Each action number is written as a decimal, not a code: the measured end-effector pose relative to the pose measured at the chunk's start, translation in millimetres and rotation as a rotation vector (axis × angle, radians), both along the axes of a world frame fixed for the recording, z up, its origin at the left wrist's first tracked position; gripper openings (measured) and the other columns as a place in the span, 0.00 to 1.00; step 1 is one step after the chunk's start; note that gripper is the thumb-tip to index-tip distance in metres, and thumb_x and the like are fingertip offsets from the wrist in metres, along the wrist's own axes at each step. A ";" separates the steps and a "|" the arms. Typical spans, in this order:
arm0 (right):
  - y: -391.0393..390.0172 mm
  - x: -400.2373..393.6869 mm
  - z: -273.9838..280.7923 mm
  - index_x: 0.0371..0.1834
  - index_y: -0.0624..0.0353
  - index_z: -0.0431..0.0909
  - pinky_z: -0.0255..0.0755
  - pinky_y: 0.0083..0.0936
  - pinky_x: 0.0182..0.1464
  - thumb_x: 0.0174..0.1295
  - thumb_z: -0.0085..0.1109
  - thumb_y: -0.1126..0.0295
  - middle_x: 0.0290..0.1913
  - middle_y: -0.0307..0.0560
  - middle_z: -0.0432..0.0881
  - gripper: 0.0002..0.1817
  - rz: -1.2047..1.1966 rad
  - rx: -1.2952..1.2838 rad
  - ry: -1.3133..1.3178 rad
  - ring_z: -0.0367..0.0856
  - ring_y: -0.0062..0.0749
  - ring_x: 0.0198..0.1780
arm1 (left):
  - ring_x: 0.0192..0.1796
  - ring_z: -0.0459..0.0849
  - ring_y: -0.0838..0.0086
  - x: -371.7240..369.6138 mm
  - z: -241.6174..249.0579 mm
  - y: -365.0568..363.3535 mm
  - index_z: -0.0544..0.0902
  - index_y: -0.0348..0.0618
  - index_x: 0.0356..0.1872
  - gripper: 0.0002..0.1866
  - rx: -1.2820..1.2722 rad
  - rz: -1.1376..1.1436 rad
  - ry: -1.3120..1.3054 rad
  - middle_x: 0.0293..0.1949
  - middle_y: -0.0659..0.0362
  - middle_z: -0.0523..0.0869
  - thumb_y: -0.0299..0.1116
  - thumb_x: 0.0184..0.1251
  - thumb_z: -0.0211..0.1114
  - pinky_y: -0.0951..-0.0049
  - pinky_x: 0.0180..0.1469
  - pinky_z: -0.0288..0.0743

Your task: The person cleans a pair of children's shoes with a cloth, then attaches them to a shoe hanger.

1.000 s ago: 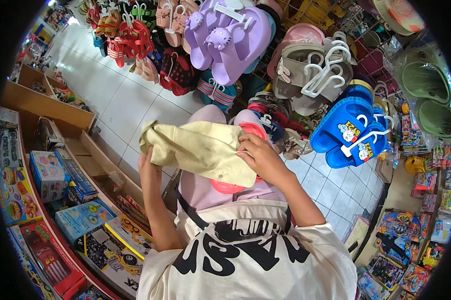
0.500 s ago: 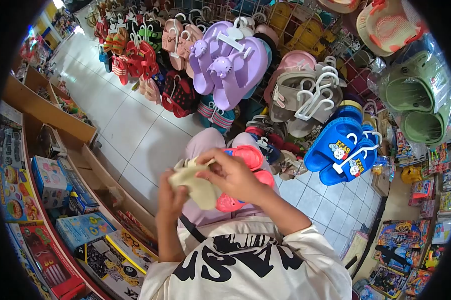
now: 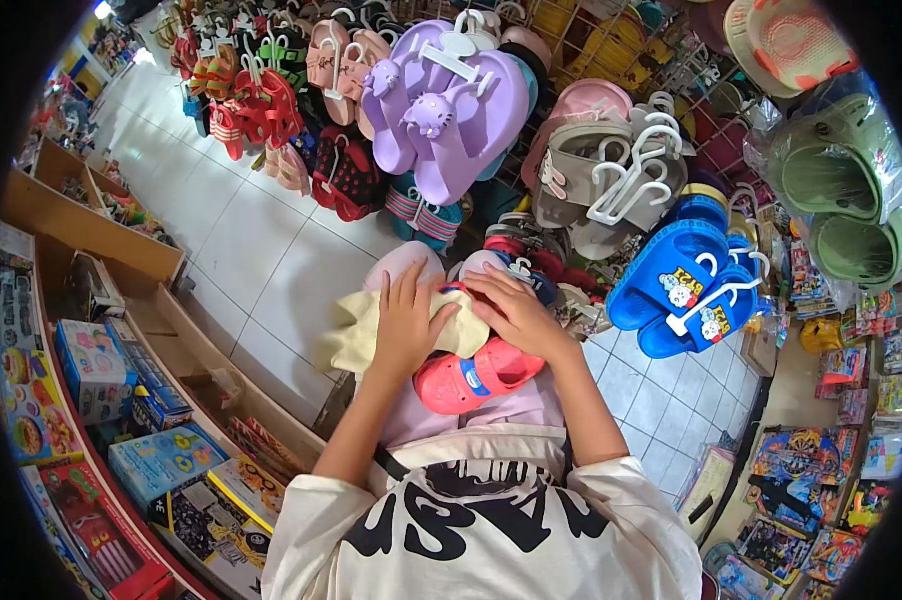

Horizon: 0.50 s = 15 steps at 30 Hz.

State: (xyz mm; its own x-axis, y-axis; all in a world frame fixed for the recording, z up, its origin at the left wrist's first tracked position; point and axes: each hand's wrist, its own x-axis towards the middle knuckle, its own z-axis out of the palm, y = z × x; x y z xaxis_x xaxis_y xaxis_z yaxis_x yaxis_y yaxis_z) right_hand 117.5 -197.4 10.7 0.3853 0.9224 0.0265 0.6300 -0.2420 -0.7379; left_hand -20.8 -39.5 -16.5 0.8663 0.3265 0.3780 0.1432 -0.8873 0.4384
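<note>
A pale yellow cloth (image 3: 359,338) lies bunched over the lap, covering most of one coral-red clog. My left hand (image 3: 407,318) rests flat on the cloth with its fingers stretched and apart. To its right, my right hand (image 3: 519,318) lies over the cloth's edge and the upper clog, its fingers spread. Just below both hands, a second coral-red clog (image 3: 476,378) with a blue badge on its strap sits on the lap. What is under my palms is hidden.
Lilac slippers (image 3: 449,115), grey slippers (image 3: 596,180) and blue slides (image 3: 676,295) hang on a wire rack ahead. Green clogs (image 3: 836,190) in plastic hang at the right. Boxed toys (image 3: 171,460) fill a wooden shelf (image 3: 186,350) at the left.
The cloth, earlier held up between both hands at the left, is now down over the upper clog. My hands have opened out and my right hand has moved rightward.
</note>
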 end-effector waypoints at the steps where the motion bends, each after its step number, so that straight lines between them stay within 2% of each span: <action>1: -4.4 2.4 2.3 0.67 0.53 0.69 0.50 0.46 0.72 0.66 0.56 0.56 0.69 0.47 0.69 0.27 0.026 -0.002 -0.035 0.58 0.46 0.75 | 0.68 0.67 0.58 -4.4 4.2 -4.0 0.77 0.45 0.56 0.22 -0.058 -0.006 -0.058 0.64 0.52 0.72 0.45 0.65 0.62 0.50 0.72 0.52; 3: -12.1 3.1 10.7 0.68 0.50 0.69 0.49 0.47 0.73 0.63 0.59 0.53 0.71 0.47 0.67 0.31 0.094 -0.011 -0.094 0.56 0.46 0.75 | 0.68 0.69 0.61 -16.6 8.0 -12.5 0.77 0.46 0.57 0.22 -0.082 -0.098 0.001 0.63 0.54 0.74 0.43 0.64 0.63 0.51 0.72 0.53; 4: -12.6 7.5 5.4 0.71 0.48 0.66 0.49 0.47 0.73 0.59 0.62 0.47 0.72 0.46 0.65 0.37 0.119 -0.028 -0.144 0.54 0.49 0.76 | 0.68 0.70 0.62 -19.1 10.7 -12.7 0.77 0.47 0.57 0.22 -0.087 -0.143 0.026 0.63 0.55 0.75 0.41 0.64 0.63 0.52 0.72 0.53; 7: -13.7 17.7 -16.3 0.72 0.46 0.65 0.49 0.47 0.73 0.57 0.62 0.44 0.74 0.46 0.61 0.40 0.149 -0.007 -0.185 0.51 0.51 0.77 | 0.66 0.73 0.66 -17.1 18.2 -19.8 0.79 0.49 0.58 0.21 0.036 -0.099 0.058 0.61 0.57 0.78 0.35 0.61 0.65 0.55 0.70 0.59; 8: -15.5 17.5 -22.3 0.73 0.45 0.63 0.49 0.47 0.73 0.57 0.60 0.41 0.75 0.47 0.59 0.41 0.157 -0.023 -0.148 0.51 0.53 0.76 | 0.66 0.73 0.65 -17.0 12.2 -15.9 0.80 0.49 0.56 0.21 0.018 -0.148 0.044 0.61 0.57 0.78 0.33 0.60 0.66 0.56 0.69 0.60; 10: -17.2 14.9 -24.2 0.73 0.43 0.64 0.52 0.46 0.72 0.57 0.60 0.41 0.74 0.47 0.59 0.40 0.155 0.009 -0.074 0.55 0.51 0.74 | 0.66 0.73 0.62 -17.8 -4.6 1.5 0.81 0.48 0.54 0.20 -0.027 -0.243 0.017 0.59 0.56 0.79 0.31 0.58 0.67 0.56 0.68 0.63; 13: -20.0 11.9 -25.0 0.73 0.43 0.64 0.53 0.46 0.72 0.60 0.58 0.43 0.73 0.48 0.60 0.38 0.138 0.014 -0.055 0.57 0.50 0.71 | 0.64 0.74 0.59 -32.7 -6.1 37.2 0.83 0.45 0.50 0.19 -0.168 -0.542 -0.030 0.58 0.56 0.78 0.26 0.54 0.68 0.60 0.64 0.68; 14: -19.6 11.6 -27.0 0.72 0.43 0.64 0.53 0.45 0.72 0.61 0.58 0.44 0.73 0.48 0.60 0.37 0.128 0.009 -0.050 0.57 0.50 0.71 | 0.59 0.76 0.55 -39.2 -1.2 38.6 0.85 0.44 0.44 0.17 -0.205 -0.513 -0.027 0.52 0.56 0.79 0.21 0.51 0.69 0.61 0.60 0.71; 15: -19.7 10.5 -28.3 0.72 0.44 0.64 0.53 0.45 0.72 0.61 0.57 0.45 0.73 0.48 0.60 0.36 0.118 0.005 -0.045 0.57 0.49 0.72 | 0.56 0.77 0.56 -42.6 2.8 41.1 0.85 0.44 0.43 0.16 -0.231 -0.472 -0.042 0.49 0.56 0.79 0.20 0.52 0.69 0.62 0.58 0.72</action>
